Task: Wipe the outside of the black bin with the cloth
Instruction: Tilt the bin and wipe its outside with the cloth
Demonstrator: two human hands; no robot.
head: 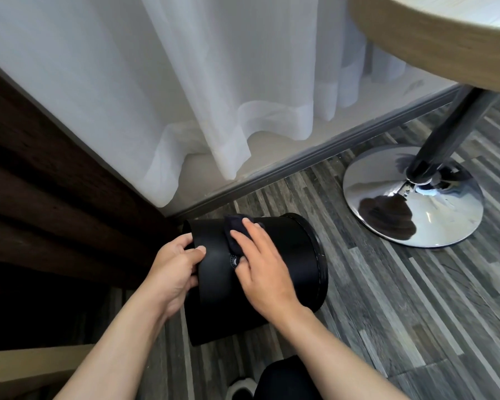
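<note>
The black bin (289, 255) lies on its side on the grey plank floor, one end pointing right. My left hand (175, 269) grips its left end, thumb on the outer wall and fingers curled over the edge. My right hand (264, 267) lies flat on top of the bin's curved wall and presses a dark cloth (234, 230) against it. Most of the cloth is hidden under my fingers; a bunched part shows beyond the fingertips. A small round logo on the bin peeks out beside my right thumb.
White sheer curtains (214, 96) hang just behind the bin, above a grey floor rail. A dark wooden panel (41, 183) stands at the left. A round table with a chrome pedestal base (413, 197) stands to the right. My knee and a shoe show at the bottom.
</note>
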